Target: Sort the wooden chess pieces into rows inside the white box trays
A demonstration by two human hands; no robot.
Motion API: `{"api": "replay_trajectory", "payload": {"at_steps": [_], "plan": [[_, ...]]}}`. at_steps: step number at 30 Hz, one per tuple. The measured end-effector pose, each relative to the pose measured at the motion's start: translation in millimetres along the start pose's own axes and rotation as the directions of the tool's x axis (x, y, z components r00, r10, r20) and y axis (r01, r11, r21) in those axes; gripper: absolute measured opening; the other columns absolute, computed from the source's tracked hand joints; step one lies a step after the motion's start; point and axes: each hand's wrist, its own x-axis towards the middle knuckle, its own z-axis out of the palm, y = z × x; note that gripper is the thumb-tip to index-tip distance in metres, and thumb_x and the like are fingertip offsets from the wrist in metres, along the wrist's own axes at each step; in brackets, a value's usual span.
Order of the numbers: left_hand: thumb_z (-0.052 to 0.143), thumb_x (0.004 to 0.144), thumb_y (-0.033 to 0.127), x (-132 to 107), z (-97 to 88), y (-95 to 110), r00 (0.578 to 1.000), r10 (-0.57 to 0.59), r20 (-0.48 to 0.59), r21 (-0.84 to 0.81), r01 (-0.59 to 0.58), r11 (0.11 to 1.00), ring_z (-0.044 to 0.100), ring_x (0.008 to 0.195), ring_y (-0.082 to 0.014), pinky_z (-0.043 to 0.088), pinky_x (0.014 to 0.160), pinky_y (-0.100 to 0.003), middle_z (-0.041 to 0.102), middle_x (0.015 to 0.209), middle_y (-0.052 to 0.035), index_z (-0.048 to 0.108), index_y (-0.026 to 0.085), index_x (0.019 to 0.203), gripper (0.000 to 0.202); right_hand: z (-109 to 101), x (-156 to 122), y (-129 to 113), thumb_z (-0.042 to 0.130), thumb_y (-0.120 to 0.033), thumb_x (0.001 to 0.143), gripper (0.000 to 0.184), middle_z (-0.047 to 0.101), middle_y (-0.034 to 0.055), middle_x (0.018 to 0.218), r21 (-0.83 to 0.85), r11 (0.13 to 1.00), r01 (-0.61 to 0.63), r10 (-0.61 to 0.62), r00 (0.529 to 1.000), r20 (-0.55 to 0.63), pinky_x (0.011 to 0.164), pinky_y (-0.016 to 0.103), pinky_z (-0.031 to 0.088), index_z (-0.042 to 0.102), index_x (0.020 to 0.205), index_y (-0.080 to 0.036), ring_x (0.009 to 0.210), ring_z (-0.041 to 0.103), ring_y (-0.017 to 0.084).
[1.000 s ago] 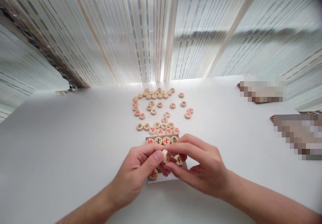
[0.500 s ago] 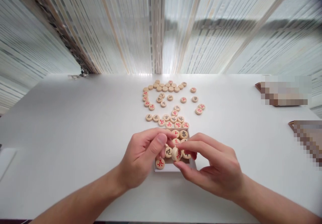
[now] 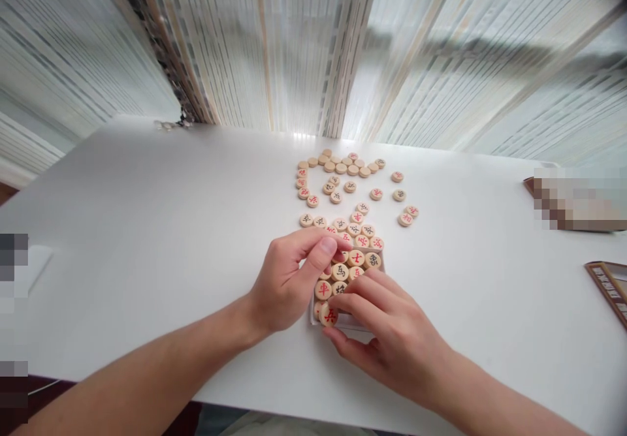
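A small white box [image 3: 345, 322] lies on the white table [image 3: 171, 227], filled with round wooden chess pieces [image 3: 356, 258] marked in red or black. My left hand [image 3: 289, 282] rests at the box's left side, fingers curled, thumb pinched against the forefinger over the far-left pieces. What the pinch holds is hidden. My right hand [image 3: 386, 335] covers the near half of the box, fingers together and pressed on the pieces. A red-marked piece [image 3: 328, 316] shows at its fingertips in the near-left corner.
Several loose chess pieces [image 3: 343, 188] are spread on the table beyond the box. A brown-edged flat item [image 3: 607, 286] and a blurred patch [image 3: 578, 198] are at the right. A pale flat object [image 3: 34, 266] sits at the left edge. Striped curtains hang behind.
My right hand, which held a red-marked piece on edge above the box, has come down onto the pieces. My left hand stays pinched. The view has tilted left.
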Motion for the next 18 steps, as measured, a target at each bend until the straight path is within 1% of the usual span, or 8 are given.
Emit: {"api": "replay_trajectory", "payload": {"at_steps": [4, 9, 12, 14, 18], "plan": [[0.054, 0.110, 0.032, 0.3, 0.0, 1.1, 1.000, 0.015, 0.001, 0.019, -0.015, 1.000, 0.067, 0.077, -0.0154, 0.055, 0.079, -0.030, 0.077, 0.090, -0.0038, 0.081, 0.016, 0.101, 0.032, 1.7, -0.7, 0.2, 0.074, -0.013, 0.095, 0.012, 0.071, 0.0093, 0.095, -0.027, 1.000, 0.002, -0.002, 1.000, 0.008, 0.073, 0.036, 0.051, 0.070, 0.106, -0.017, 0.085, 0.056, 0.024], [0.053, 0.109, 0.030, 1.2, 0.8, 4.9, 1.000, 0.020, 0.017, 0.030, -0.021, 0.999, 0.072, 0.088, -0.0186, 0.056, 0.085, -0.031, 0.075, 0.084, -0.0033, 0.080, 0.017, 0.097, 0.032, 2.2, -1.3, 1.0, 0.074, -0.014, 0.096, 0.014, 0.071, 0.0092, 0.094, -0.029, 1.000, 0.008, -0.008, 1.000, 0.012, 0.074, 0.038, 0.053, 0.071, 0.109, -0.016, 0.085, 0.056, 0.025], [0.053, 0.109, 0.030, 1.6, 1.2, 5.9, 1.000, 0.012, 0.017, 0.027, -0.012, 1.000, 0.073, 0.090, -0.0195, 0.056, 0.084, -0.031, 0.077, 0.087, -0.0046, 0.080, 0.016, 0.097, 0.032, -0.1, -2.2, 0.8, 0.074, -0.012, 0.096, 0.014, 0.070, 0.0084, 0.090, -0.009, 1.000, 0.015, -0.015, 1.000, 0.008, 0.071, 0.037, 0.053, 0.073, 0.109, -0.016, 0.083, 0.056, 0.024], [0.053, 0.109, 0.030, 1.7, 1.3, 6.0, 1.000, 0.012, 0.017, 0.034, -0.013, 0.999, 0.073, 0.088, -0.0195, 0.056, 0.083, -0.032, 0.078, 0.089, -0.0055, 0.079, 0.016, 0.096, 0.033, -2.1, -2.7, 0.3, 0.073, -0.010, 0.096, 0.013, 0.070, 0.0078, 0.087, 0.005, 1.000, 0.030, -0.030, 1.000, -0.004, 0.069, 0.036, 0.052, 0.074, 0.108, -0.016, 0.080, 0.055, 0.023], [0.052, 0.109, 0.030, 1.7, 1.3, 5.8, 0.999, 0.021, 0.027, 0.049, -0.022, 0.999, 0.074, 0.089, -0.0196, 0.057, 0.085, -0.032, 0.079, 0.091, -0.0056, 0.080, 0.016, 0.098, 0.033, -4.9, -1.8, -1.7, 0.071, -0.006, 0.097, 0.020, 0.070, 0.0089, 0.088, 0.007, 0.997, 0.080, -0.080, 0.997, 0.011, 0.067, 0.035, 0.051, 0.076, 0.114, -0.015, 0.078, 0.055, 0.022]]}}
